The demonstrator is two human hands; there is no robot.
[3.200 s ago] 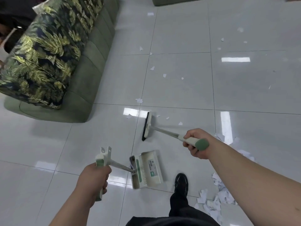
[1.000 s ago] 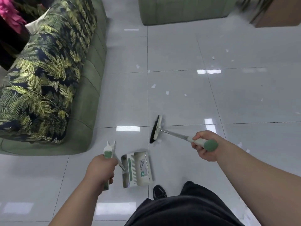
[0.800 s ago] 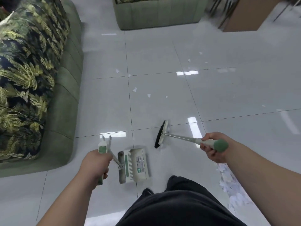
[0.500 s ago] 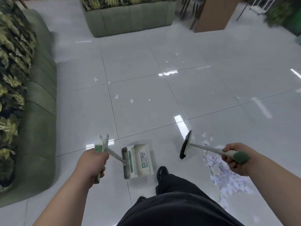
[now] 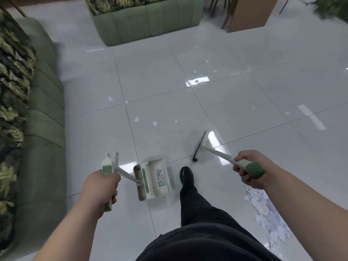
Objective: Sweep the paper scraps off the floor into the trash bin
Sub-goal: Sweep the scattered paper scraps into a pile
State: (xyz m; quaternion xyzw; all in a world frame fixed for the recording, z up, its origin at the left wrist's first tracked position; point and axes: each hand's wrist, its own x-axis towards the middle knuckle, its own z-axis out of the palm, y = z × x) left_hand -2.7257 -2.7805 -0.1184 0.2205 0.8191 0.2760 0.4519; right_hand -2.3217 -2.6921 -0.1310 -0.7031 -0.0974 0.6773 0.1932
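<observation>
Head view swung right: scrap pile (image 5: 267,213) now 4 o'clock, likely next; right hand (image 5: 248,171) fingers grip broom (image 5: 199,147), left hand (image 5: 99,187) fingers grip dustpan (image 5: 156,178)

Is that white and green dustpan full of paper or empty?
Empty: the white and green dustpan shows a bare tray; the paper scraps lie on the floor.

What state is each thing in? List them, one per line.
Dustpan, held by its handle, no scraps visible inside.
Broom, held by its handle, head down near the floor.
Left hand, grips the dustpan handle.
Right hand, grips the broom handle.
Scrap pile, heaped on the floor at the right.
Loose scraps, scattered on the floor ahead.
</observation>
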